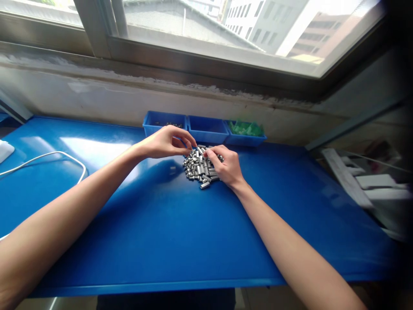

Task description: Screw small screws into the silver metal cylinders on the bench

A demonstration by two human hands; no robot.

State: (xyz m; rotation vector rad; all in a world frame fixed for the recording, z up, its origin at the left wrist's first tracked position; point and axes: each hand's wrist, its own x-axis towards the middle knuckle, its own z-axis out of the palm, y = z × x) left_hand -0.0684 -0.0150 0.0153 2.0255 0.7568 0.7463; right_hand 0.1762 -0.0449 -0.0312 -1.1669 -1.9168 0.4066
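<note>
A pile of small silver metal cylinders point(200, 168), some short and some longer, lies on the blue table. My left hand point(169, 141) hovers at the pile's far left edge, fingers curled and tips drawn toward the thumb; what lies between them is too small to make out. Over the right side of the pile, my right hand point(226, 163) has thumb and index finger pinched together near a metal piece. Whether that piece is in the pinch is hidden. The two hands are apart, with part of the pile showing between them.
Behind the pile stand three joined blue bins: the left bin point(149, 128) with small dark parts, the middle bin point(208, 137), and the right bin point(247, 140) with green pieces. A white cable point(61, 152) crosses the blue table point(167, 245) at left. White objects point(377, 183) are at right.
</note>
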